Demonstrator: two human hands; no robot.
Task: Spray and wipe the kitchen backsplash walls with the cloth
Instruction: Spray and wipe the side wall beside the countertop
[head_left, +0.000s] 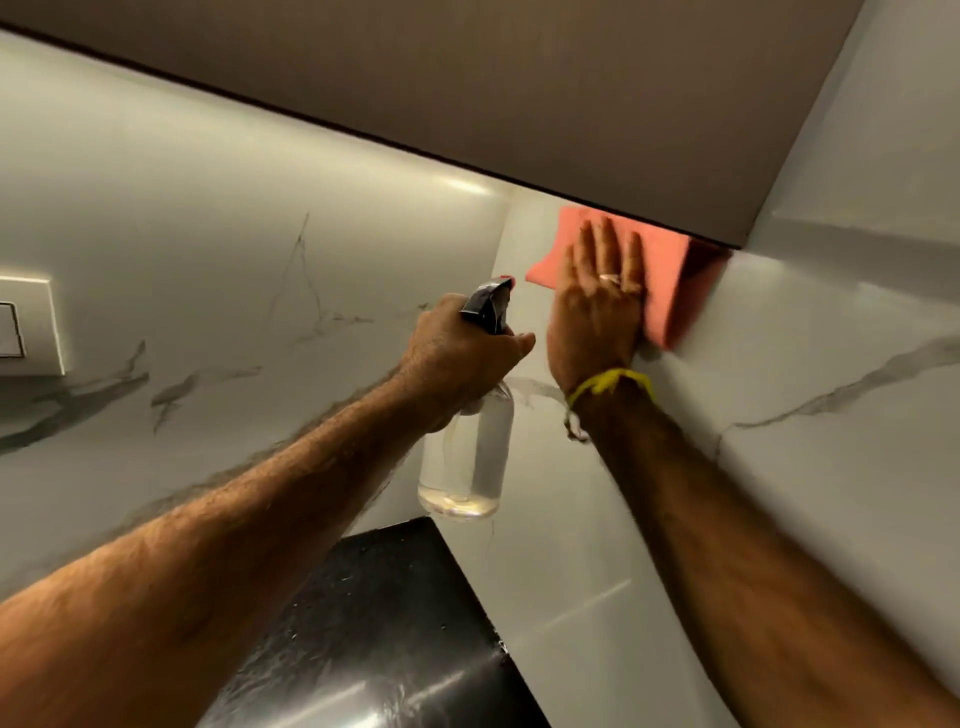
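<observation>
A pink cloth (675, 280) lies flat against the white marble-look backsplash wall (805, 374), right under the upper cabinet's lower edge near the inner corner. My right hand (597, 301) presses on it with the fingers spread and flat, a ring on one finger and a yellow thread around the wrist. My left hand (457, 358) grips the neck of a clear spray bottle (467, 457) with a black trigger head, held just left of the right hand, nozzle pointing at the corner. The bottle holds a little clear liquid at the bottom.
The brown upper cabinet (519, 104) overhangs the wall at the top. A white switch plate (26, 327) sits on the left wall. The black glossy countertop (374, 623) lies below in the corner.
</observation>
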